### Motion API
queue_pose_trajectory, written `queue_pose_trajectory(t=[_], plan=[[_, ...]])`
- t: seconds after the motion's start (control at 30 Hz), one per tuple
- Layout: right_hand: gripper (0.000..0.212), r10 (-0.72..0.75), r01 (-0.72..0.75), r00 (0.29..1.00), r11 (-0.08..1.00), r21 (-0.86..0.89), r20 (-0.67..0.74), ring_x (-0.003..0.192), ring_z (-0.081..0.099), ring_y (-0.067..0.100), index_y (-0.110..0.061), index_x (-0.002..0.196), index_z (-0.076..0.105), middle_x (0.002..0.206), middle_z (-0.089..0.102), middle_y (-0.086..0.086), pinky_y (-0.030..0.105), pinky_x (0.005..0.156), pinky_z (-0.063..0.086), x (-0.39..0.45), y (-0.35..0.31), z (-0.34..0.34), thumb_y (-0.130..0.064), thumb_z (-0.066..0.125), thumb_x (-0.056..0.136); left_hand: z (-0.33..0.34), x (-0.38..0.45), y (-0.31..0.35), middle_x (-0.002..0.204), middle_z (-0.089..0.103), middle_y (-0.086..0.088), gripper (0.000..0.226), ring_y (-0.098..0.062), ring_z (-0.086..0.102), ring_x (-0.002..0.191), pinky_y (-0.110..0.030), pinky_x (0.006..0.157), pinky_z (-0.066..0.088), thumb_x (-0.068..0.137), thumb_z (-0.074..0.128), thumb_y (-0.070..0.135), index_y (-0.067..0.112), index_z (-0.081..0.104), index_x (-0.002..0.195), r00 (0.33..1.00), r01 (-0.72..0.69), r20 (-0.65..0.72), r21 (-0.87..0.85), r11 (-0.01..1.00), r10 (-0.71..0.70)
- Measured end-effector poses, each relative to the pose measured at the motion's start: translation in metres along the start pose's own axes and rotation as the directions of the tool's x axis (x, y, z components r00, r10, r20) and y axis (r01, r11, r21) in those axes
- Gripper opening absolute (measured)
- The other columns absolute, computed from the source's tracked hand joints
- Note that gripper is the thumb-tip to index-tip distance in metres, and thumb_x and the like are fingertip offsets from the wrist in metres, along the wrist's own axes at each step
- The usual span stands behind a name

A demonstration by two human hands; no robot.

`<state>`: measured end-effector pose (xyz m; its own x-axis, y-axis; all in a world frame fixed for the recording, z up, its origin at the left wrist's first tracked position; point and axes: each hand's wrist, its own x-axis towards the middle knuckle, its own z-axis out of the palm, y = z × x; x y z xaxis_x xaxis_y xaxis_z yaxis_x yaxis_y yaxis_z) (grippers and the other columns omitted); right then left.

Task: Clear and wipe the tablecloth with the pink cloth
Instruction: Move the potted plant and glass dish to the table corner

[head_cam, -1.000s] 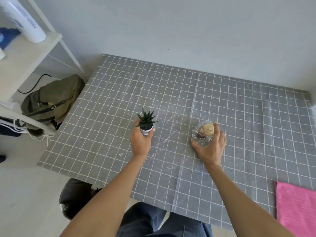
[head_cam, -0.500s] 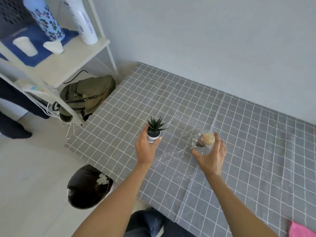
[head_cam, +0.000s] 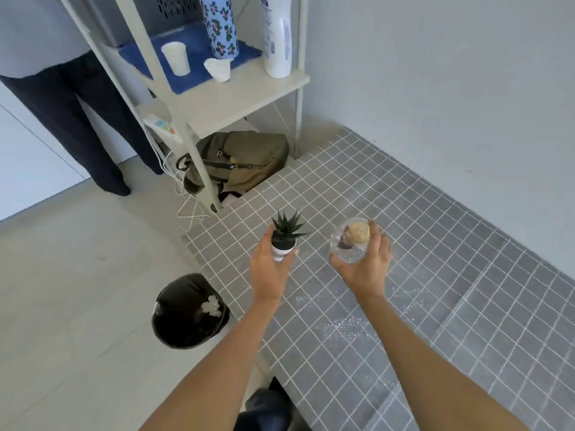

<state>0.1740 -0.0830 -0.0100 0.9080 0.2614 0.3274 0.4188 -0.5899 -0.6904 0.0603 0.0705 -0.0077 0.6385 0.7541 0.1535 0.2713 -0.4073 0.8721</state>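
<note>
A grey checked tablecloth (head_cam: 435, 275) covers the table, with white crumbs (head_cam: 345, 328) scattered near its front left part. My left hand (head_cam: 270, 272) grips a small spiky plant in a white pot (head_cam: 284, 241), held above the table's left corner. My right hand (head_cam: 367, 265) holds a clear glass jar (head_cam: 350, 239) with a yellowish lid, lifted off the cloth. The pink cloth is out of view.
A white shelf unit (head_cam: 236, 91) stands left of the table with a flowered bottle (head_cam: 219, 26), a white bottle (head_cam: 277, 35) and two cups. A green backpack (head_cam: 245, 163) lies under it. A black bin (head_cam: 189, 311) stands by the table. Someone's legs (head_cam: 77, 119) stand at far left.
Both hands lifted the plant and the jar off the tablecloth and carried them left toward the shelf. My view turned left, so the pink cloth left the frame.
</note>
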Motion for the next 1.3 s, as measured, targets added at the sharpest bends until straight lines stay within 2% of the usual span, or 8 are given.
queue_pose_trajectory(t=[0.1,0.27,0.5,0.7,0.83,1.03,1.2,1.3], plan=[[0.094,-0.047,0.048,0.998,0.999,-0.008,0.037,0.107,0.049,0.03,-0.007,0.136,0.039,0.115,0.052,0.015,0.028,0.104,0.022,0.02,-0.009,0.026,-0.045,0.079,0.06,-0.002,0.016,-0.009,0.124,0.062,0.004,0.07,-0.012,0.059,0.114,-0.035,0.094,0.052,0.076,0.079,0.035,0.019,0.047,0.137,1.0,0.019,-0.012,0.018,1.0,-0.019],[0.095,-0.084,0.084,0.992,0.996,0.005,0.094,0.108,0.048,0.028,-0.007,0.137,0.037,0.114,0.051,0.015,0.032,0.105,0.024,0.049,-0.015,0.061,-0.05,0.075,0.06,0.005,0.036,-0.02,0.122,0.063,0.003,0.071,-0.012,0.059,0.111,-0.026,0.092,0.05,0.074,0.079,0.038,0.016,0.049,0.135,0.996,0.058,-0.064,0.067,0.996,-0.054],[0.098,-0.077,0.077,0.986,0.997,0.008,0.15,0.111,0.046,0.032,-0.012,0.139,0.034,0.118,0.049,0.016,0.036,0.104,0.026,0.084,-0.013,0.092,-0.045,0.079,0.059,0.027,0.062,-0.029,0.126,0.062,0.0,0.071,-0.015,0.058,0.116,-0.034,0.097,0.049,0.073,0.081,0.033,0.012,0.05,0.134,0.988,0.103,-0.112,0.007,0.995,-0.102],[0.1,-0.061,0.06,0.976,0.998,0.014,0.209,0.117,0.041,0.033,-0.012,0.141,0.033,0.126,0.044,0.017,0.031,0.103,0.022,0.095,-0.003,0.111,-0.044,0.081,0.06,0.043,0.068,-0.037,0.123,0.064,-0.002,0.072,-0.017,0.061,0.112,-0.038,0.091,0.052,0.073,0.08,0.038,0.01,0.051,0.133,0.983,0.132,-0.131,0.007,0.991,-0.13],[0.101,-0.057,0.056,0.972,0.998,0.011,0.227,0.118,0.043,0.034,-0.012,0.142,0.033,0.128,0.046,0.015,0.027,0.102,0.021,0.094,0.002,0.115,-0.046,0.081,0.06,0.049,0.061,-0.037,0.122,0.066,-0.007,0.075,-0.018,0.062,0.112,-0.032,0.092,0.052,0.075,0.079,0.039,0.005,0.049,0.135,0.979,0.153,-0.14,0.008,0.988,-0.151],[0.105,-0.02,0.023,0.957,1.0,-0.01,0.288,0.136,0.029,0.037,-0.019,0.147,0.024,0.145,0.034,0.018,0.052,0.108,0.03,0.093,-0.003,0.106,-0.05,0.081,0.064,0.047,0.052,-0.03,0.132,0.059,-0.006,0.079,-0.018,0.058,0.119,-0.029,0.096,0.05,0.082,0.07,0.04,0.007,0.035,0.145,0.991,0.116,-0.071,0.063,0.991,-0.111],[0.107,0.028,0.0,0.938,0.997,-0.08,0.346,0.139,0.023,0.038,-0.028,0.149,0.014,0.15,0.027,0.018,0.055,0.109,0.031,0.094,-0.006,0.1,-0.057,0.076,0.067,0.041,0.053,-0.029,0.129,0.062,-0.006,0.076,-0.02,0.062,0.113,-0.035,0.09,0.053,0.086,0.055,0.051,0.009,0.035,0.145,0.995,0.09,-0.052,0.119,0.989,-0.084],[0.107,0.071,0.003,0.914,0.983,-0.183,0.399,0.142,0.019,0.04,-0.033,0.149,0.004,0.152,0.022,0.022,0.055,0.113,0.024,0.096,-0.008,0.095,-0.061,0.071,0.07,0.037,0.055,-0.031,0.123,0.065,-0.007,0.077,-0.025,0.066,0.105,-0.038,0.086,0.055,0.086,0.06,0.049,0.012,0.031,0.147,0.997,0.079,-0.032,0.148,0.986,-0.075]])
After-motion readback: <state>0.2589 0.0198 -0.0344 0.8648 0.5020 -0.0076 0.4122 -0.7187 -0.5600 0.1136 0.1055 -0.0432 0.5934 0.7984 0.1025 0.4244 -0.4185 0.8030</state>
